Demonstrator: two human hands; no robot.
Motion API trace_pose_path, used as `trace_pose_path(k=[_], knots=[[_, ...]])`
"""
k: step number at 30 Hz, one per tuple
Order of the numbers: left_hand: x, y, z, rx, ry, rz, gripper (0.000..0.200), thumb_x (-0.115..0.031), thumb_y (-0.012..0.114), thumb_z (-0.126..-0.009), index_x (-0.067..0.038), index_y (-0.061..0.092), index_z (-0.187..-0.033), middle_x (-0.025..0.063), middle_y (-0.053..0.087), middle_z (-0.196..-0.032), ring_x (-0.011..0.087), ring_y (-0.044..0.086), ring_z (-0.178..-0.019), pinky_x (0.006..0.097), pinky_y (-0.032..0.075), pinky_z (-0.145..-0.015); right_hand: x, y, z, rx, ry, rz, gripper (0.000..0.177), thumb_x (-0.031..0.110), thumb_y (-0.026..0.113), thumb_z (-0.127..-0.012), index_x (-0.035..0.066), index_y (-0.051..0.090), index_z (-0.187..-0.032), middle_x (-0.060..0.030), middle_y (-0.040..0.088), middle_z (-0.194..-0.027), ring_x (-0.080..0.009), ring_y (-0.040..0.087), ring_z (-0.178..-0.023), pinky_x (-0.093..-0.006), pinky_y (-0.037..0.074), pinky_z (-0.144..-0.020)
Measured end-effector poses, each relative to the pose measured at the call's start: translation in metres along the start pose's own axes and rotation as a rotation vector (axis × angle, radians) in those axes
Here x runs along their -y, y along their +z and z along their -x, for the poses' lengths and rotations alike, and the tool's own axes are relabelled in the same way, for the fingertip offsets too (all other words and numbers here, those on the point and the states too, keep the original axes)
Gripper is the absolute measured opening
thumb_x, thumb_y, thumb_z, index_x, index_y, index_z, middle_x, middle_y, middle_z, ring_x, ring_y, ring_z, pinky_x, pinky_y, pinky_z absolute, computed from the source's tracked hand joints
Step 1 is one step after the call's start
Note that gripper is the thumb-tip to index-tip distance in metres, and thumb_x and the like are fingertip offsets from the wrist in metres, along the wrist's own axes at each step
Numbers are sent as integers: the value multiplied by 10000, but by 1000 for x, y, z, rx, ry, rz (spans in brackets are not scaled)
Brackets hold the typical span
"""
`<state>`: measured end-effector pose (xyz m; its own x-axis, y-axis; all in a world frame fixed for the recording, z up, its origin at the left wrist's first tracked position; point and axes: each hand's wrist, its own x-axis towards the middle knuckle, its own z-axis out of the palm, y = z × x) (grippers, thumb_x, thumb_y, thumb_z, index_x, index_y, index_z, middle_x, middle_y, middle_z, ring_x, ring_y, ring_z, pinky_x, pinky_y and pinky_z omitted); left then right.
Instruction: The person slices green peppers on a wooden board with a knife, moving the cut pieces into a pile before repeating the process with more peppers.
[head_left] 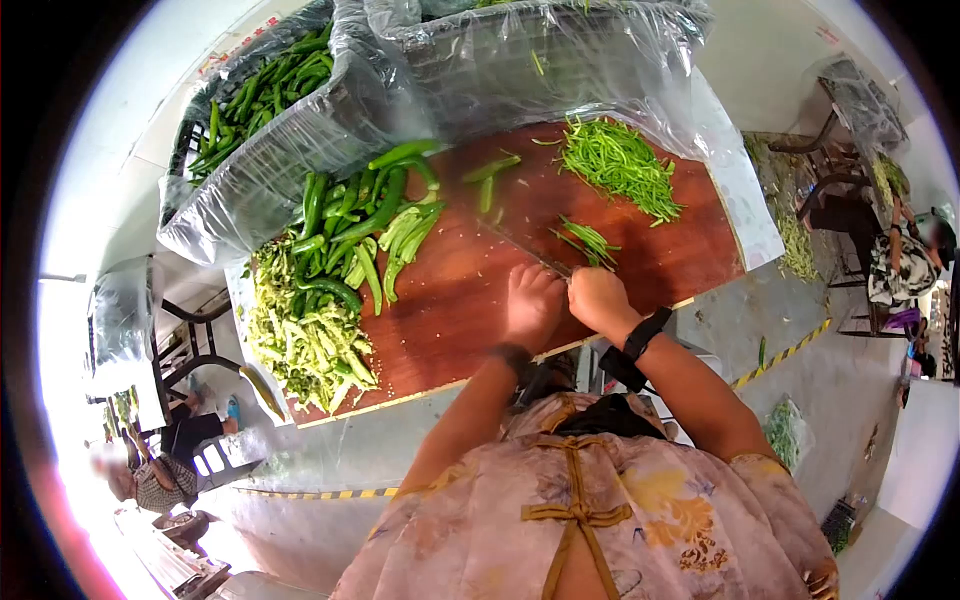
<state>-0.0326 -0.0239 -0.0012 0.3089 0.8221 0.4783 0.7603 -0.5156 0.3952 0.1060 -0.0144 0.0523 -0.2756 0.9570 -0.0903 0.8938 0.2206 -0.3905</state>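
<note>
At the near edge of the reddish-brown wooden cutting board (450,310), your right hand (598,298) is closed around the handle of a thin-bladed knife (525,250). Its long axis runs diagonally across the board, with the tip pointing away from you and to the left. Your left hand (533,300) sits curled on the board just beside the right; you cannot tell whether it clasps anything. A small bundle of green pepper strips (590,242) lies just right of the blade, roughly parallel to it.
</note>
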Motion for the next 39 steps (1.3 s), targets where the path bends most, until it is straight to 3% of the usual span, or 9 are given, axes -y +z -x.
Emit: trace_pose_path(k=[6,8,11,23,30,33,39], knots=[[-4,0,-1,-183,30,48,146,-106,598,-671,-125,626,-814,22,605,-871,241,557,-905,423,394,-839,-21,-18,19,-101,35,17,229,187,542,-834,0,599,-715,-221,596,-677,-404,588,-654,-496,472,-596],[-8,-4,-2,-126,-5,80,141,-57,594,-685,-95,632,-815,39,606,-896,239,551,-951,454,375,-906,-22,-20,36,-72,12,25,214,183,543,-830,0,596,-731,-221,597,-678,-403,590,-653,-495,473,-596],[-8,-7,-1,-40,-9,19,132,-54,590,-684,-95,621,-807,44,596,-888,241,548,-948,456,377,-903,-17,-21,52,23,41,43,184,173,539,-821,2,589,-774,-224,598,-684,-402,594,-656,-498,475,-603],[-5,-6,0,-54,-23,67,138,-60,573,-671,-92,611,-799,59,580,-891,253,529,-960,467,379,-914,-20,-14,38,166,24,35,214,159,556,-794,-13,593,-672,-239,593,-676,-420,593,-667,-503,477,-623],[-3,-3,1,-59,-1,48,150,-72,576,-688,-98,625,-828,52,594,-893,243,546,-960,464,379,-922,-1,-1,2,-8,31,-4,212,175,558,-807,3,614,-695,-223,602,-682,-415,593,-657,-498,488,-626],[-4,-1,2,-108,9,66,133,-127,596,-706,-107,618,-836,49,602,-899,248,556,-936,451,371,-916,-8,-11,7,-25,81,11,219,181,555,-823,0,618,-716,-212,605,-683,-413,593,-655,-495,488,-622],[-3,1,4,-135,-36,112,166,-71,570,-727,-110,632,-876,57,605,-942,253,553,-945,428,374,-900,-19,-20,41,-20,57,8,197,170,563,-815,-7,603,-738,-221,595,-685,-413,585,-673,-500,473,-625]])
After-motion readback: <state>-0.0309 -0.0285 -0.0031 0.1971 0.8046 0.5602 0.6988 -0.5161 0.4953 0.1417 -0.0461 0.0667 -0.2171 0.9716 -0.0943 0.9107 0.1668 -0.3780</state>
